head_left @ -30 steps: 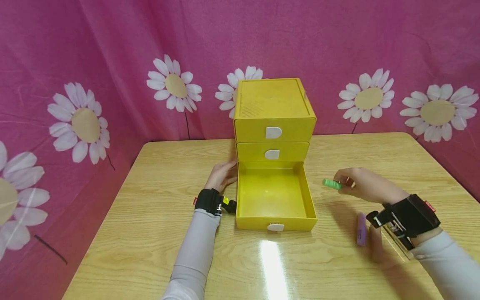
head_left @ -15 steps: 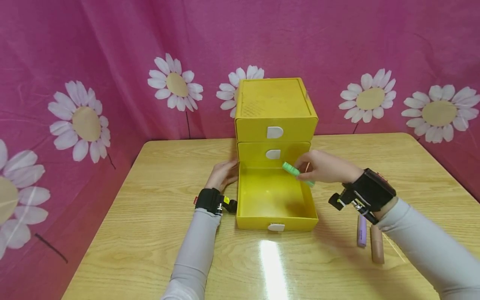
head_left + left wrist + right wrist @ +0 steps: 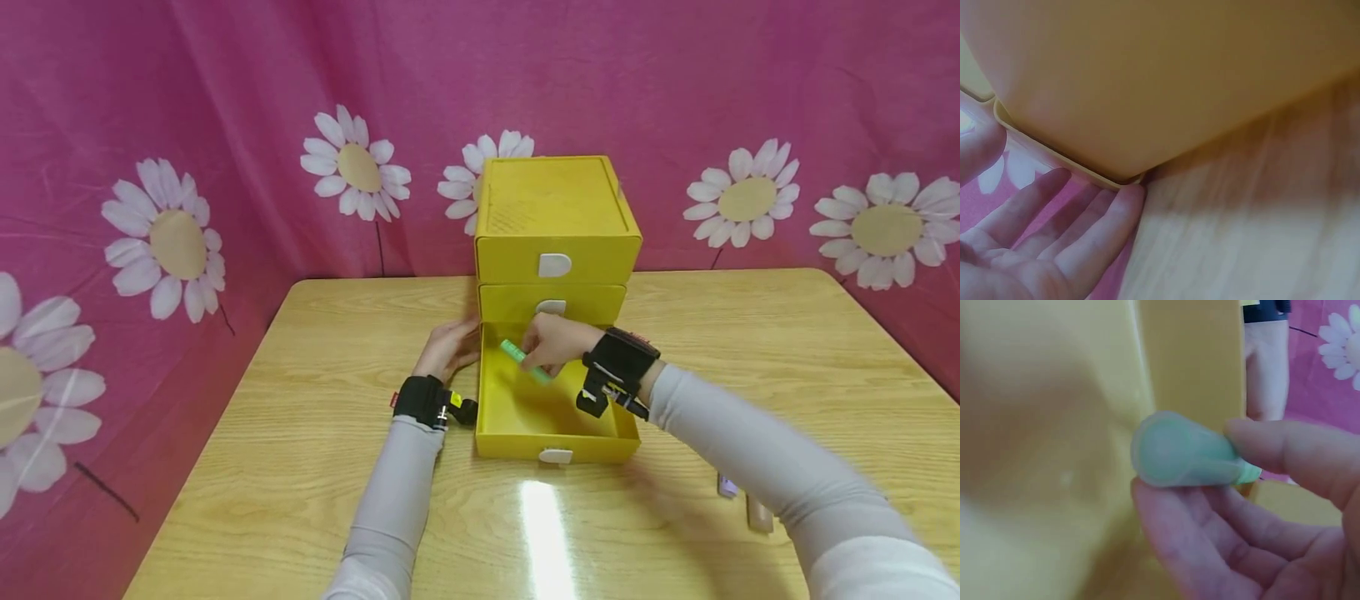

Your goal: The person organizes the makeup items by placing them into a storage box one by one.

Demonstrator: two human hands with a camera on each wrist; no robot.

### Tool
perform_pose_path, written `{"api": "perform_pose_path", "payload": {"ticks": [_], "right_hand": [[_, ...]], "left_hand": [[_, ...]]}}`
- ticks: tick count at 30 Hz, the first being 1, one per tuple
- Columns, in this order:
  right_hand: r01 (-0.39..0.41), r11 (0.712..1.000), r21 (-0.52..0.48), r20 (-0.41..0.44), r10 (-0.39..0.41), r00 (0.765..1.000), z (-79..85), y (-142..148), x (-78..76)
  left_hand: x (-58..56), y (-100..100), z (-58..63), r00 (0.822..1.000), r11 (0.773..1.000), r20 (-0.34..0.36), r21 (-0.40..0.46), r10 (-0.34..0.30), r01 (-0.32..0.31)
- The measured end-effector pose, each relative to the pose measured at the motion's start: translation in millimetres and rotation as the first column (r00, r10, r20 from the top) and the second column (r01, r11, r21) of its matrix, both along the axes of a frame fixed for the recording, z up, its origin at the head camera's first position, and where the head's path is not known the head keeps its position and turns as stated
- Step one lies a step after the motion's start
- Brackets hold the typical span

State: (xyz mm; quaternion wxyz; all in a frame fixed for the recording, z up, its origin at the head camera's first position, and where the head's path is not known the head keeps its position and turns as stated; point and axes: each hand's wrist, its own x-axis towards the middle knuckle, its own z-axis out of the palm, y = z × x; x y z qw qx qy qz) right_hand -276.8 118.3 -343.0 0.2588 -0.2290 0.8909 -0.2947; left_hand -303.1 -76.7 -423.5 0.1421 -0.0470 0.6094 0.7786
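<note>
A yellow three-drawer cabinet (image 3: 555,196) stands on the table with its bottom drawer (image 3: 557,448) pulled out. Over this drawer, my right hand (image 3: 558,340) pinches a green marker (image 3: 513,350) between thumb and fingers. The right wrist view shows the marker's (image 3: 1169,450) round end facing the camera, near the drawer's side wall (image 3: 1194,369). My left hand (image 3: 447,348) is at the cabinet's left side. Seen from the left wrist, the fingers of that hand (image 3: 1054,244) are fairly straight, with tips touching the cabinet's edge (image 3: 1066,159).
A purple marker (image 3: 727,485) and a brown tube (image 3: 759,515) lie on the wooden table (image 3: 315,417) at the right, partly hidden by my right sleeve (image 3: 757,442). A pink curtain (image 3: 600,75) with daisies hangs behind the cabinet.
My right hand has carried the green marker leftward from above the table to over the pulled-out drawer. The left hand stays at the cabinet's side.
</note>
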Motion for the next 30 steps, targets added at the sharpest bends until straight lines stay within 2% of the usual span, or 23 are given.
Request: {"api": "perform_pose_path", "payload": {"ticks": [4, 10, 13, 15, 18, 20, 22, 25, 26, 30], "right_hand": [[0.035, 0.999, 0.038, 0.062, -0.037, 0.997, -10.9, -12.1, -6.5], [0.085, 0.994, 0.071, 0.118, -0.093, 0.989, -17.0, -29.1, -5.8], [0.097, 0.992, 0.075, 0.129, -0.107, 0.986, -30.7, -34.8, -12.7], [0.079, 0.996, 0.040, 0.150, -0.084, 0.985, -65.6, -31.5, -36.6], [0.100, 0.995, 0.010, 0.179, -0.100, 0.979, -110.2, -28.7, -63.6], [0.134, 0.991, 0.002, 0.198, -0.132, 0.971, -110.4, -30.8, -61.8], [0.195, 0.980, 0.025, 0.203, -0.196, 0.959, -77.3, -40.2, -35.2], [0.247, 0.969, 0.013, 0.229, -0.243, 0.943, -47.4, -49.6, -11.7], [0.245, 0.969, -0.013, 0.229, -0.236, 0.944, -48.3, -51.0, -10.3], [0.258, 0.962, -0.088, 0.296, -0.222, 0.929, -101.6, -48.2, -44.9]], "left_hand": [[0.1, 0.8, 0.8, 1.000, 1.000, -0.008, -0.005, 0.000, 0.000], [-1.0, 1.4, 1.1, 1.000, 1.000, -0.015, -0.012, 0.002, -0.002], [-1.6, 1.8, 0.5, 1.000, 1.000, -0.012, -0.016, 0.008, -0.008], [-1.6, 2.2, 0.1, 1.000, 1.000, -0.009, -0.020, 0.007, -0.007], [-1.3, 2.7, -0.6, 1.000, 1.000, -0.004, -0.027, 0.002, -0.003], [-1.2, 2.5, -0.9, 1.000, 1.000, -0.002, -0.029, -0.003, 0.003], [-2.0, 2.6, -1.8, 1.000, 1.000, -0.002, -0.025, -0.003, 0.003], [-2.6, 2.2, -2.4, 1.000, 1.000, -0.003, -0.018, 0.005, -0.005], [-2.8, 2.0, -2.7, 1.000, 1.000, -0.004, -0.016, 0.008, -0.008], [-1.5, 0.7, -2.4, 1.000, 1.000, -0.005, -0.013, 0.012, -0.012]]}}
